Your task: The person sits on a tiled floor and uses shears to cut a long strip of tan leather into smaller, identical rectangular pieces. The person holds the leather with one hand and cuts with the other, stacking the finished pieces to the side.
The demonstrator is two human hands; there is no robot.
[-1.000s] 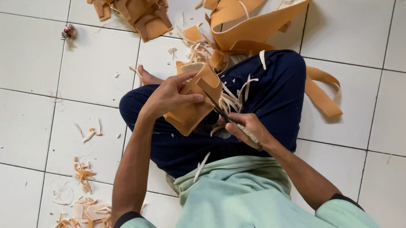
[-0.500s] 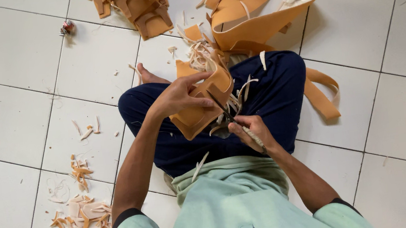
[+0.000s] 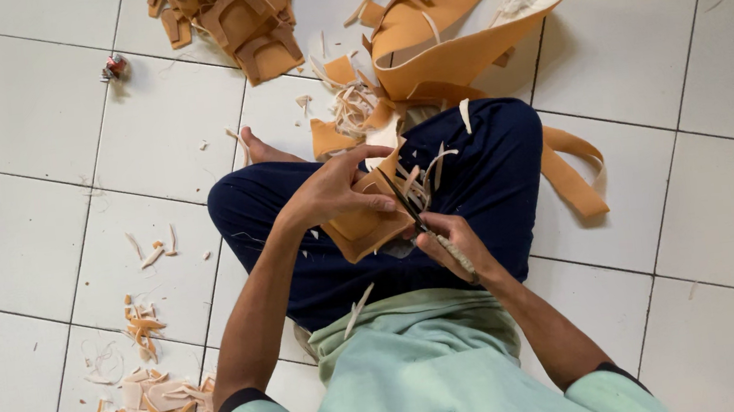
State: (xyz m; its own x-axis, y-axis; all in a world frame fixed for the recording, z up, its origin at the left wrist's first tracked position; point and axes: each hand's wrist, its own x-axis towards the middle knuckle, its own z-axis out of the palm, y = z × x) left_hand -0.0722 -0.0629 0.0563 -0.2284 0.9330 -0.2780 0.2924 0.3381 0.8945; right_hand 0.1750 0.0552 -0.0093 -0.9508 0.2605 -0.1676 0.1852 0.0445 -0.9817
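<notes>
Head view: person sits cross-legged on a white tile floor (image 3: 30, 114), dark blue trousers (image 3: 482, 176), pale green shirt (image 3: 412, 374). Left hand (image 3: 329, 192) is closed on a tan leather piece (image 3: 365, 226), thumb on top, fingers curled over its upper edge; piece sits over the lap, just under and right of those fingers. Right hand (image 3: 453, 242) is wrapped tight round a cutting tool (image 3: 413, 210), w/ the dark blade running up from the fingers to touch the piece's right edge. Pale trimmings (image 3: 423, 177) lie just beyond the blade. Farther off past the fingers: big tan sheet (image 3: 450, 47), stack of cut shapes (image 3: 238, 20). Scrap pile (image 3: 157, 410) on tiles well left of the left elbow.
</notes>
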